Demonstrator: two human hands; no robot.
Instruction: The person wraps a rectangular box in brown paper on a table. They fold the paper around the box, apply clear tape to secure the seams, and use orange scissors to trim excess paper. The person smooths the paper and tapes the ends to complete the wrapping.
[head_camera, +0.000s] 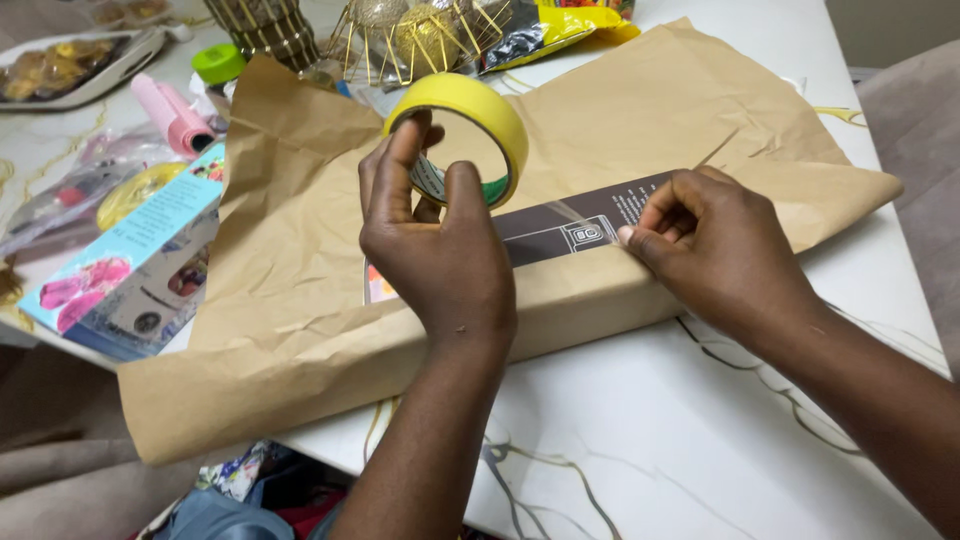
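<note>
I note left hand (440, 265) closed on yellow tape roll (470, 125), thumb inside core: light, rigid ring, sticky strip. Right hand (715, 250) pinched at tape end, pressing brown paper (300, 250) onto box (560, 232) beneath; paper thin, creases, likely tears. Grip roll by rim.

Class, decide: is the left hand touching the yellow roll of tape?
Touching. The head view shows the left hand gripping the yellow roll of tape, fingers through its hole.

Both forearms are bare to the frame's edge, with no sleeves in view. The left hand (440, 265) and right hand (715, 255) seem to wear no rings, though several fingers (405, 165) are curled under.
</note>
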